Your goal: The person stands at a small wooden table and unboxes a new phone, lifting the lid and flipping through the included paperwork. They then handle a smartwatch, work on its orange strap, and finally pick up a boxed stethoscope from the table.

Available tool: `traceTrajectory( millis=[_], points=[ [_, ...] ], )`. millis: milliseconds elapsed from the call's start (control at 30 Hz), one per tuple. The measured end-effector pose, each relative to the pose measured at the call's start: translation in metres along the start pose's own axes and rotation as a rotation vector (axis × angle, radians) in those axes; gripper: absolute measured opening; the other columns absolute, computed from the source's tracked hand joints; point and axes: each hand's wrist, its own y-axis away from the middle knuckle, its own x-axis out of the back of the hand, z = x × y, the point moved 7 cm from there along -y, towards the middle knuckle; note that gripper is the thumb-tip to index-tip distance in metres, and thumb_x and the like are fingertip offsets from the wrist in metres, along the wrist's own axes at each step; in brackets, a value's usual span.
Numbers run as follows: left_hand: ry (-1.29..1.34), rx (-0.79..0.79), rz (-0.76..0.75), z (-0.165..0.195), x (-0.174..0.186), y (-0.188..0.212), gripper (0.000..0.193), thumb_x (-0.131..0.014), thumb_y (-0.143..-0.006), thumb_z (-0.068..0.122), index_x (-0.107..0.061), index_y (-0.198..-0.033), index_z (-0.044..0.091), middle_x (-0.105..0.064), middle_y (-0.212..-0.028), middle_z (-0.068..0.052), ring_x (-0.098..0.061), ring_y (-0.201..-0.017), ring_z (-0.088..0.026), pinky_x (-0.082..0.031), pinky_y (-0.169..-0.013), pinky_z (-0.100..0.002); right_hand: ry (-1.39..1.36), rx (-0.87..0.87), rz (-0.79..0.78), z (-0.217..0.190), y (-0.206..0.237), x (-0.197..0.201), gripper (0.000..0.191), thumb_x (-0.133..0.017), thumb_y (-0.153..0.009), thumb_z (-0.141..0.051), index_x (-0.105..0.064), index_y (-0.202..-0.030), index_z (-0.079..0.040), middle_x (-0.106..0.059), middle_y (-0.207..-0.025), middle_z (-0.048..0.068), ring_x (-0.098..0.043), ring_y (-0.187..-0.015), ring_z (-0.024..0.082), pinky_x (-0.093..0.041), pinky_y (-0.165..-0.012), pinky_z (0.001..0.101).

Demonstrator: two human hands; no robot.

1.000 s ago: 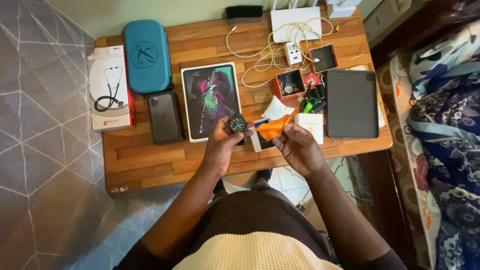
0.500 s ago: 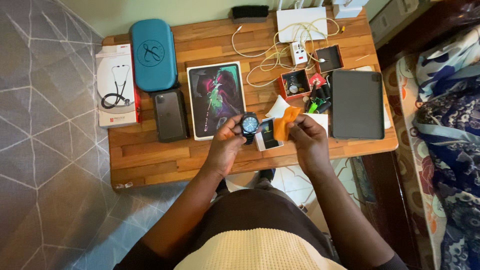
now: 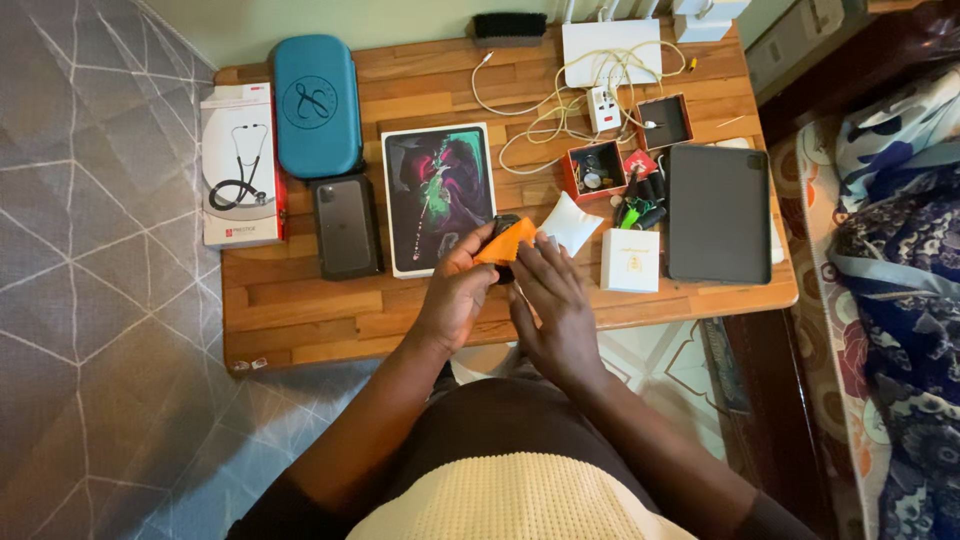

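My left hand (image 3: 452,297) holds a black round watch (image 3: 504,272) above the near edge of the wooden table (image 3: 300,310). An orange cloth (image 3: 506,243) lies over the watch and hides most of it. My right hand (image 3: 552,300) presses the cloth against the watch with its fingers laid along it. The two hands touch in front of a tablet box (image 3: 437,197) with a dark swirl picture.
On the table are a dark phone box (image 3: 345,225), a teal zip case (image 3: 316,103), a stethoscope box (image 3: 238,165), a dark tablet (image 3: 718,212), a small white box (image 3: 630,260), a white pillow pad (image 3: 568,222), a red open box (image 3: 592,170) and tangled white cables (image 3: 540,110). A patterned bed (image 3: 900,250) is at the right.
The orange cloth, held beside the watch by my right hand before, now covers the watch face. My right hand has closed in against my left.
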Motion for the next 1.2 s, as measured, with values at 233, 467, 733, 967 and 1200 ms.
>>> traceTrajectory(
  millis=[233,467,733,967,1200],
  points=[
    [0.059,-0.048,-0.111,0.002,-0.011,0.006,0.069,-0.050,-0.091,-0.004,-0.043,-0.160,-0.007,-0.061,-0.121,-0.007,-0.060,-0.110,-0.015,-0.051,-0.096,-0.033,0.051,0.009,-0.071,0.007,-0.003,-0.002,0.055,-0.068,-0.099,-0.026,-0.060,-0.146,0.002,-0.052,-0.159,0.023,-0.036,-0.158,0.040,-0.026,-0.127,0.0576],
    [0.074,-0.121,-0.118,0.004,-0.011,0.001,0.066,-0.053,-0.093,-0.002,-0.044,-0.159,-0.004,-0.064,-0.130,-0.010,-0.061,-0.119,-0.014,-0.050,-0.108,-0.027,0.074,0.011,-0.078,0.008,0.001,0.005,0.058,-0.068,-0.101,-0.028,-0.057,-0.150,0.001,-0.053,-0.156,0.022,-0.036,-0.159,0.040,-0.024,-0.128,0.0583],
    [0.130,-0.072,-0.144,0.020,-0.032,0.011,0.067,-0.055,-0.091,0.002,-0.043,-0.156,-0.003,-0.062,-0.143,-0.014,-0.062,-0.129,-0.022,-0.052,-0.108,-0.038,-0.032,0.032,0.130,-0.010,-0.005,0.015,0.037,-0.078,-0.094,-0.007,-0.070,-0.130,-0.004,-0.064,-0.138,0.016,-0.056,-0.142,0.038,-0.046,-0.114,0.0482],
    [0.171,-0.140,-0.296,0.048,-0.070,0.029,0.068,-0.058,-0.097,0.007,-0.039,-0.162,-0.004,-0.059,-0.154,-0.018,-0.057,-0.141,-0.022,-0.042,-0.123,-0.038,-0.087,0.007,0.298,-0.010,-0.017,0.049,0.019,-0.073,-0.093,0.007,-0.072,-0.108,-0.004,-0.067,-0.113,0.010,-0.065,-0.105,0.028,-0.054,-0.091,0.0390],
    [0.103,-0.186,-0.312,0.069,-0.080,0.036,0.065,-0.059,-0.101,0.006,-0.039,-0.162,-0.007,-0.059,-0.153,-0.019,-0.056,-0.143,-0.024,-0.040,-0.126,-0.040,-0.560,-0.272,0.413,0.014,-0.019,0.080,0.024,-0.069,-0.105,0.003,-0.061,-0.126,-0.002,-0.060,-0.119,0.004,-0.064,-0.097,0.010,-0.057,-0.082,0.0256]
  ],
)
